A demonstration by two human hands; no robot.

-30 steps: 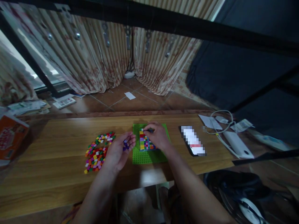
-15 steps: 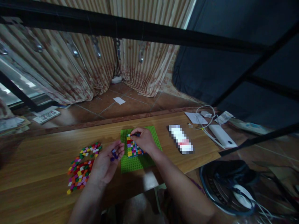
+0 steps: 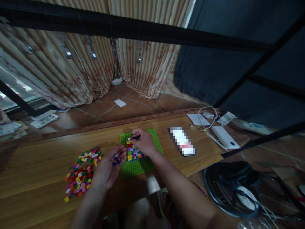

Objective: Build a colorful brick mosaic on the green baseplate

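My left hand [image 3: 114, 162] is palm up with fingers curled, cupping several small dark blue toy bricks [image 3: 116, 160]. It is just left of a green studded baseplate [image 3: 138, 168]. On the baseplate sits a block of small multicoloured bricks [image 3: 133, 155], partly hidden by my right hand [image 3: 144, 141]. That hand pinches a small dark, stick-like thing [image 3: 135, 137] over the far left part of the bricks. Its fingertips are close to the top row; whether they touch it I cannot tell.
A loose pile of coloured bricks [image 3: 81, 178] lies on the wooden table [image 3: 35, 165] to the left. Right of the baseplate lies a phone [image 3: 182, 141] with a blurred screen. Beyond it are a white cable [image 3: 215, 119] and a white box-like device [image 3: 225, 137]. A dark metal bar [image 3: 143, 30] crosses above.
The view has shifted slightly, moving the scene a little left. My right hand's fingers have moved slightly at the far left of the bricks. My left hand still cups the dark blue bricks.
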